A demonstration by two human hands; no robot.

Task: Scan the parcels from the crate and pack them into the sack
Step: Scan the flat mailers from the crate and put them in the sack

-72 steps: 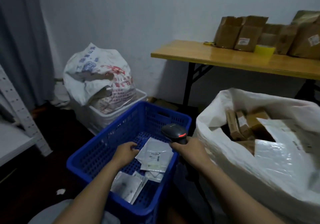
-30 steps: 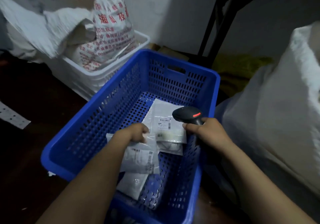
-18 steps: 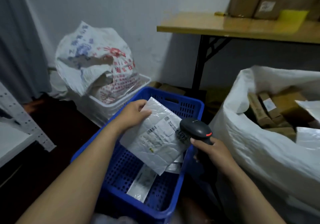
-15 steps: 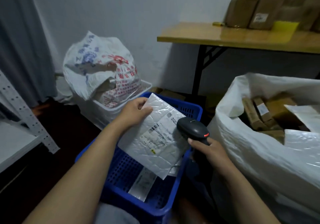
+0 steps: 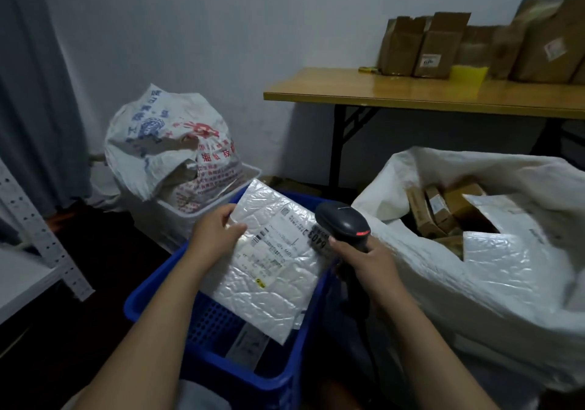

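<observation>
A white padded parcel [image 5: 269, 261] is held up, tilted, above the blue crate [image 5: 221, 368], its printed label facing the camera; the small print on the label is too fine to read, and the label's right end is hidden behind the head of the scanner [image 5: 343, 224]. The left hand [image 5: 215, 235] grips the parcel at its upper left edge, thumb lying on the front face and the other fingers hidden behind it. The right hand [image 5: 368, 259] is wrapped tight round the black scanner's handle, which the fingers cover almost wholly, and the scanner's head sits just beside the label with a small red light glowing on its side. Most of the crate's inside is hidden by the parcel and the forearms; one more flat packet [image 5: 245, 344] shows dimly at its bottom. To the right stands the open white sack [image 5: 474, 283], cut off by the frame's right edge, with brown boxes [image 5: 443, 207] and another white padded parcel [image 5: 500, 251] inside. Far left, a printed bag [image 5: 167, 143] rests in a white tub [image 5: 202, 210]. Beyond, a wooden table [image 5: 411, 93] carries cardboard boxes [image 5: 437, 48], partly cut off at the right.
</observation>
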